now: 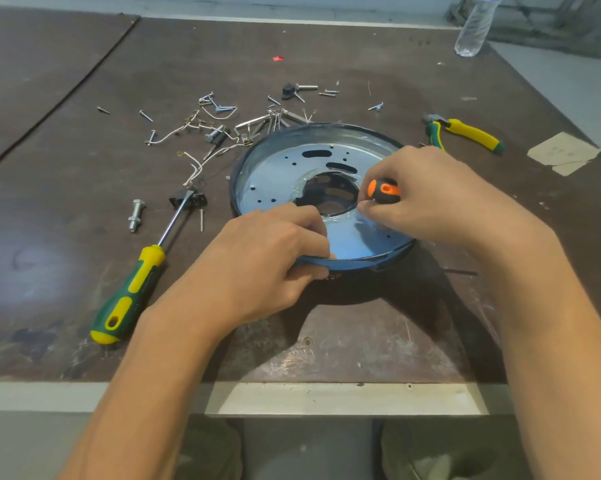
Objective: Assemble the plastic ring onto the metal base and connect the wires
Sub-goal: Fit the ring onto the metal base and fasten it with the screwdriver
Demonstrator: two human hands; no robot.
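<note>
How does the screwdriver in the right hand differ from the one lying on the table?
The orange screwdriver has an orange-and-black handle; the green screwdriver has a green-and-yellow one. The right hand grips the orange screwdriver over the metal base; the green screwdriver lies untouched on the table. The green screwdriver's long shaft shows; the orange one's is hidden. Both handles are two-coloured.

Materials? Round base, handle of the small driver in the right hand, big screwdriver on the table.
Round base: looks like sheet metal, glossy pale finish with punched holes and slots; the sheen may be a clear film. Small driver handle: orange hard plastic with black, probably rubbery, grip. Big screwdriver: bright chromed steel shaft, green-and-yellow moulded plastic or rubber handle.
</note>
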